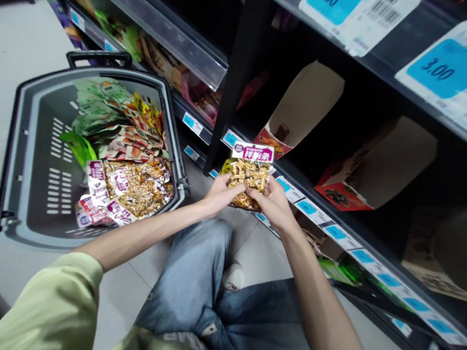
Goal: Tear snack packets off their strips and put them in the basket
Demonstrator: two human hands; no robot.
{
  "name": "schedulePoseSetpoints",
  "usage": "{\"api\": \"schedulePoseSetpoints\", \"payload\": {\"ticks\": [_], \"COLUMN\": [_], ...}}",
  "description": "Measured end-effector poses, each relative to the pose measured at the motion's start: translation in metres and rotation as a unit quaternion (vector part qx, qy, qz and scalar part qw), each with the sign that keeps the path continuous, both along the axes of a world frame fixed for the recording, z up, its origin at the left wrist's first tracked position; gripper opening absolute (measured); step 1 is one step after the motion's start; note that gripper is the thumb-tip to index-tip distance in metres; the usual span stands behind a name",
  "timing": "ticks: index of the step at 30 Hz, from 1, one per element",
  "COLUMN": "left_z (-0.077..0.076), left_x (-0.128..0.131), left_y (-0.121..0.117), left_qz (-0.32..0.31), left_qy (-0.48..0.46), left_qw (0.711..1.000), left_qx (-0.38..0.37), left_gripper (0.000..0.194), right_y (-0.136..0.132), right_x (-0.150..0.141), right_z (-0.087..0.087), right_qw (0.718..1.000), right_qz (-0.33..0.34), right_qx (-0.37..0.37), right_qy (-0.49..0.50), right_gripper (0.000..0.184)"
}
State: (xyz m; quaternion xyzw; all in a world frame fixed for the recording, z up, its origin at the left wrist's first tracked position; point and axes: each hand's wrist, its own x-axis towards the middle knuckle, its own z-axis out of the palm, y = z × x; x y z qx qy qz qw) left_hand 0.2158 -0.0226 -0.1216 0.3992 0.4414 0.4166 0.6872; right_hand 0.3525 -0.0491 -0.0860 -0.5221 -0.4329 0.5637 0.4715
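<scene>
A clear snack packet [249,173] with a purple and white header is held upright in front of the shelf edge. My left hand [220,194] grips its left side and my right hand [273,199] its right, thumbs meeting on the front. Something yellow-green shows behind the packet's left edge; I cannot make out what it is. To the left, a grey shopping basket [44,139] stands on the floor. In it lie several similar snack packets [134,183], a stack of red and white packets [137,139], and green packets [99,97].
Open cardboard display boxes [309,101] sit on the dark shelf ahead, with another box [377,162] farther right. Price labels [311,211] line the shelf edge. A clear plastic shelf guard [169,23] juts out at upper left. My bent knee [203,253] is below my hands.
</scene>
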Motion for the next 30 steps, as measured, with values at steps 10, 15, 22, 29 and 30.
{"api": "schedulePoseSetpoints", "payload": {"ticks": [10,15,22,29,30], "left_z": [0.004,0.003,-0.001,-0.003,-0.003], "left_x": [-0.001,0.0,0.001,0.001,0.001], "left_y": [-0.001,-0.002,-0.005,-0.001,-0.001], "left_qz": [-0.043,-0.041,-0.035,-0.009,-0.01], "left_qy": [-0.08,-0.08,-0.061,-0.047,-0.046], "left_qw": [0.995,0.994,0.995,0.996,0.996], "left_qx": [0.032,0.059,0.064,0.08,0.082], "left_gripper": [0.028,0.024,0.025,0.021,0.021], "right_y": [0.003,0.005,0.002,0.003,0.003], "right_x": [0.007,0.017,0.033,0.061,0.062], "right_z": [0.004,0.009,0.01,0.013,0.012], "right_qw": [0.996,0.995,0.992,0.98,0.981], "right_qz": [-0.064,-0.036,0.089,0.116,0.106], "right_qx": [0.058,0.09,0.062,0.016,0.016], "right_qy": [-0.002,-0.005,-0.062,-0.158,-0.162], "right_gripper": [0.043,0.042,0.054,0.035,0.034]}}
